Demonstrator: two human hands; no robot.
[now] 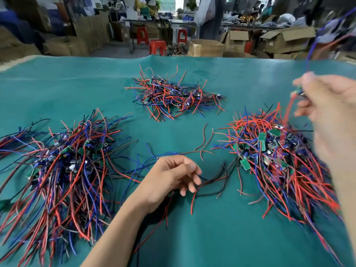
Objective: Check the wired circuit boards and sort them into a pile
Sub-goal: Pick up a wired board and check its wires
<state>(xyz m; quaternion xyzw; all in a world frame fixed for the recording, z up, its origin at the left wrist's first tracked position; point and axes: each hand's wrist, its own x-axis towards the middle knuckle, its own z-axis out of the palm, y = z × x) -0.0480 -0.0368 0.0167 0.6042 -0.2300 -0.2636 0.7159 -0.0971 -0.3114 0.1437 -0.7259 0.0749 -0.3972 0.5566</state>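
Above the right pile [273, 151], right hand [327, 101] pinches a wired board [297, 92]; left hand [171, 180] hangs loosely curled.

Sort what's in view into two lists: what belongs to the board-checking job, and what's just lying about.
Job:
left hand, over loose wires
right hand, holding a wired board
left pile
far pile
right pile
green cloth

Lying about:
red stools
cardboard boxes

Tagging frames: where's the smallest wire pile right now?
Head view: the smallest pile lies centre, far side of the green cloth, behind and between the left pile and right pile.
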